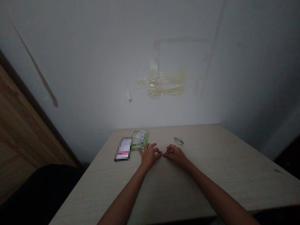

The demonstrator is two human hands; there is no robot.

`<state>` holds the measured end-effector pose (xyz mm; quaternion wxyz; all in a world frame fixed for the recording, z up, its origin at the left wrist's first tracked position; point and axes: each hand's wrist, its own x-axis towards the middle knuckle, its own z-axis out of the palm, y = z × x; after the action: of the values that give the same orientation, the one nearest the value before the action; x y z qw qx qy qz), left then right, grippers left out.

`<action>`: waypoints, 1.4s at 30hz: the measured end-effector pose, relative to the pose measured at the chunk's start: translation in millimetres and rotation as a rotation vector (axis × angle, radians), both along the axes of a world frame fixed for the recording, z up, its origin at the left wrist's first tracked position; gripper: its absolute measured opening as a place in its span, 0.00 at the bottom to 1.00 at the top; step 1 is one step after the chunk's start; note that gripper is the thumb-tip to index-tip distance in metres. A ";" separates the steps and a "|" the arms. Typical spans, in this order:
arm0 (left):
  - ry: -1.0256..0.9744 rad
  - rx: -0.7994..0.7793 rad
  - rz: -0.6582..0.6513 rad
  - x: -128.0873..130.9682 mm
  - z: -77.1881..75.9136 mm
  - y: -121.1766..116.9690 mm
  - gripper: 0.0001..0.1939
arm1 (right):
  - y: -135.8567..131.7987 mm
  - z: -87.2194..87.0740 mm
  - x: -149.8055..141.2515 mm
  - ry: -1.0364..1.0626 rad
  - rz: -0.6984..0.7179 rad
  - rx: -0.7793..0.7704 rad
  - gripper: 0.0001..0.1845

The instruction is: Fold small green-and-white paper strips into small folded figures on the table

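Observation:
Near the middle of the table, my left hand and my right hand meet over a tiny, pale, shiny piece. Thumb and forefinger of each hand pinch at it from opposite sides; it is too small to name. The other fingers of my left hand are spread, close to a green and white printed packet lying flat. Beyond my right hand lies a small green and silver sachet, apart from the fingers.
A phone with a blurred-out screen lies left of the packet. The pale wooden table stands against a grey wall with shiny tape on it. A dark, rounded object and wooden boards are at the left.

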<state>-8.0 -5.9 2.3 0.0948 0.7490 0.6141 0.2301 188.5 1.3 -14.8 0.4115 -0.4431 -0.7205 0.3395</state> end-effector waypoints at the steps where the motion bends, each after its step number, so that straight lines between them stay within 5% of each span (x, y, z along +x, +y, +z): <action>1: -0.001 0.004 -0.003 -0.1 -0.8 0.4 0.06 | 0.3 -0.7 -0.5 0.003 -0.009 0.002 0.13; 29: 0.013 0.021 -0.018 -0.1 -4.4 0.5 0.06 | 6.1 -0.7 -12.8 -0.127 -0.227 0.087 0.07; 42: -0.024 0.063 0.010 1.9 -4.7 -1.6 0.06 | 7.6 0.3 -2.1 0.179 -0.100 -0.044 0.14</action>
<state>-6.1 -7.5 -2.4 0.0776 0.7455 0.6093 0.2588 186.4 9.0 -14.5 0.4808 -0.4552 -0.6502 0.3726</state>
